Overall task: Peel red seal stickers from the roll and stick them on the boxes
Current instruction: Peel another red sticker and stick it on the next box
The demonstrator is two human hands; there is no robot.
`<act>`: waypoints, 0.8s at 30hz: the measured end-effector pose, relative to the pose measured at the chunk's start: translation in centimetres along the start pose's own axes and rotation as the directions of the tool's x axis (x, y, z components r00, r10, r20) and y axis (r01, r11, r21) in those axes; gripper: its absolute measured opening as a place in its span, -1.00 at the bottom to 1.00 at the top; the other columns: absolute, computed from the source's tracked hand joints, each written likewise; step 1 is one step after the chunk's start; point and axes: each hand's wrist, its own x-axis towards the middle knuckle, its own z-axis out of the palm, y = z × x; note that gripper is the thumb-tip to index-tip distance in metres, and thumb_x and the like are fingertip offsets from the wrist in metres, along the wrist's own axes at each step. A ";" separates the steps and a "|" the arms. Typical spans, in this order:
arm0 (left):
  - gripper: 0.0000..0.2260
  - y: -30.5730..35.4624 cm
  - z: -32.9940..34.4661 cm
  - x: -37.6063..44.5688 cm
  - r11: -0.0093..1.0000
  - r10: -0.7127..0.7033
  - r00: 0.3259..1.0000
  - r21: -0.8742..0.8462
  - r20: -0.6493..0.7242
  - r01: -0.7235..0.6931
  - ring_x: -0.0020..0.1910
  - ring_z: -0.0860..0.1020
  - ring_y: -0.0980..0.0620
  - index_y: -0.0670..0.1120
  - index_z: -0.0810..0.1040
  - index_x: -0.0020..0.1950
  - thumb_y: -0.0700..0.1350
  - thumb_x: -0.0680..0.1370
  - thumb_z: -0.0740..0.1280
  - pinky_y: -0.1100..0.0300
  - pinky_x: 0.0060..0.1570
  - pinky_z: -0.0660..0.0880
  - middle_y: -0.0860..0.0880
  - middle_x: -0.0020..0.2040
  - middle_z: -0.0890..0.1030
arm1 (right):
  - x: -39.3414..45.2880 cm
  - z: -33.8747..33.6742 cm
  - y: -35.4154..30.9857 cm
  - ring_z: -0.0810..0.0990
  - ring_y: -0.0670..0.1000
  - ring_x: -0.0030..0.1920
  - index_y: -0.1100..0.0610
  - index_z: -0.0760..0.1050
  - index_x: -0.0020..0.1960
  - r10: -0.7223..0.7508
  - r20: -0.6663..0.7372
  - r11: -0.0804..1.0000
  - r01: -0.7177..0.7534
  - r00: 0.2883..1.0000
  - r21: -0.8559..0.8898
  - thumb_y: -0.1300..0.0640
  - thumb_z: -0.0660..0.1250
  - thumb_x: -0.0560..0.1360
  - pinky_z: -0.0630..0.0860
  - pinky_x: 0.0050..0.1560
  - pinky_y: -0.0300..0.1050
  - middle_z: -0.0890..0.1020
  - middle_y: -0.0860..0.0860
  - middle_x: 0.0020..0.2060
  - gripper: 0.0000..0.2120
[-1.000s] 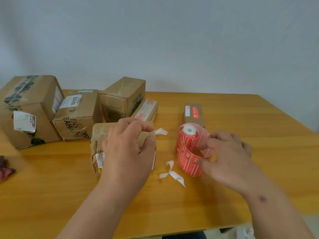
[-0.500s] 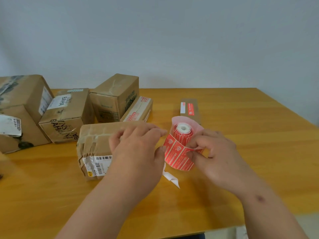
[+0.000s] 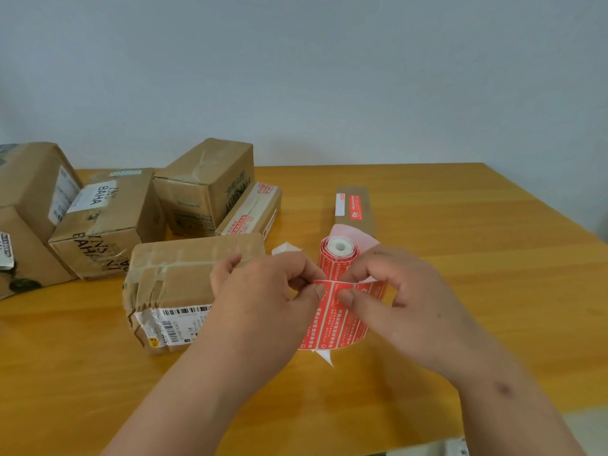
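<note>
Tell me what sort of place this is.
Probably a small parcel-packing spot in a home or office: a wooden table against a plain wall, several taped cardboard boxes with shipping labels, and a roll of red seal stickers.

Wall [image 3: 329,67]: plain, pale grey-blue, unmarked, filling the upper half of the view behind the far edge. Worktop [image 3: 460,258]: wooden, warm orange-yellow, visible grain, smooth finish with soft sheen; far right corner in view, near edge at bottom right. Floor [image 3: 585,426]: pale strip below the near right edge. Light: even, diffuse, soft shadows.
</note>
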 end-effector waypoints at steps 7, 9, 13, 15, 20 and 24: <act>-0.85 -0.2 0.5 -0.3 1.000 0.023 1.000 -0.001 -0.002 -0.023 -0.13 0.51 0.27 0.16 0.54 -0.23 0.12 0.52 0.30 0.21 0.41 0.01 0.18 -0.33 0.61 | -0.2 0.3 -0.3 0.46 -0.22 0.02 -0.20 0.45 -0.25 -0.097 0.017 0.990 0.099 0.995 -0.100 -0.13 0.28 0.42 0.19 0.23 -0.08 0.53 -0.27 -0.18 -0.91; -0.84 0.0 0.5 -0.4 1.000 0.016 1.000 0.022 0.003 -0.016 -0.11 0.50 0.28 0.15 0.54 -0.23 0.11 0.53 0.28 0.22 0.42 -0.04 0.17 -0.33 0.60 | -0.2 0.3 -0.5 0.44 -0.23 0.02 -0.22 0.39 -0.28 -0.109 0.026 0.984 0.111 0.994 -0.139 -0.11 0.28 0.42 0.13 0.23 -0.13 0.51 -0.27 -0.21 -0.89; -0.83 0.4 0.5 -0.5 0.996 0.043 0.999 0.080 0.000 -0.043 -0.09 0.48 0.29 0.12 0.54 -0.24 0.07 0.53 0.27 0.15 0.42 -0.05 0.17 -0.32 0.58 | -0.3 0.2 -0.8 0.42 -0.20 -0.03 -0.19 0.37 -0.27 -0.133 0.022 0.961 0.134 0.991 -0.244 -0.05 0.28 0.41 0.15 0.25 0.00 0.47 -0.25 -0.26 -0.89; -0.82 0.4 0.7 -0.5 0.995 0.045 0.999 0.085 0.008 -0.046 -0.07 0.47 0.29 0.11 0.53 -0.26 0.03 0.54 0.29 0.11 0.44 -0.04 0.17 -0.32 0.57 | -0.3 0.2 -0.9 0.43 -0.20 -0.03 -0.18 0.38 -0.26 -0.139 0.025 0.951 0.141 0.990 -0.276 -0.08 0.28 0.40 0.18 0.24 0.04 0.46 -0.25 -0.27 -0.91; -0.79 0.3 0.9 -0.6 0.994 0.049 0.999 0.100 0.021 -0.051 -0.06 0.46 0.26 0.07 0.50 -0.29 -0.04 0.55 0.30 0.09 0.44 -0.05 0.15 -0.34 0.54 | -0.2 0.0 -1.0 0.41 -0.21 -0.09 -0.18 0.35 -0.30 -0.142 0.042 0.950 0.148 0.989 -0.276 -0.09 0.30 0.41 0.19 0.24 0.05 0.48 -0.23 -0.28 -0.84; -0.79 0.2 1.0 -0.6 0.996 0.057 0.998 0.072 0.023 -0.058 -0.05 0.44 0.27 0.06 0.49 -0.30 -0.07 0.54 0.32 0.19 0.41 -0.07 0.14 -0.36 0.53 | -0.2 -0.1 -1.1 0.44 -0.20 -0.07 -0.11 0.41 -0.32 -0.143 0.055 0.949 0.152 0.988 -0.277 -0.06 0.32 0.40 0.21 0.24 0.09 0.50 -0.19 -0.29 -0.84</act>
